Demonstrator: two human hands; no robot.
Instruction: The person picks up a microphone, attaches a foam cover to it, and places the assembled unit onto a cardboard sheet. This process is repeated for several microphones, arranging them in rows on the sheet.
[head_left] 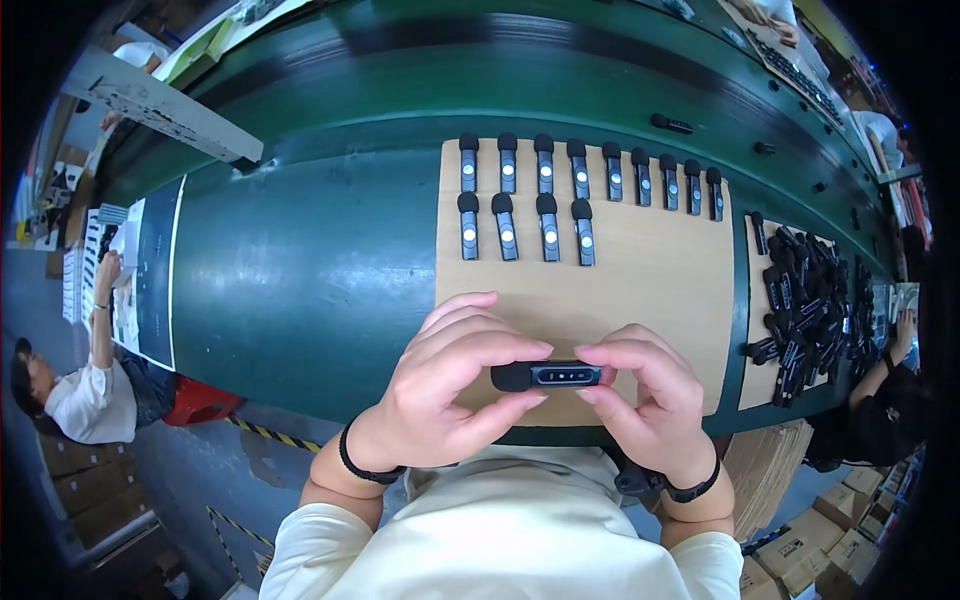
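Over the board's (660, 275) six o'clock edge my left hand (437, 388) and right hand (655, 408) are gripping one mic (565, 375), while thirteen mics (549, 238) lie in rows toward twelve o'clock, seemingly done, and the heap (800, 300) near three o'clock probably remains to do

Downward head-worn fisheye view

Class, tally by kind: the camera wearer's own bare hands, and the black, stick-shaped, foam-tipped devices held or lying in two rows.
Black foam-tipped devices: 14 (9 far row, 4 near row, 1 held)
Bare hands, left hand and right hand: 2
Total: 16
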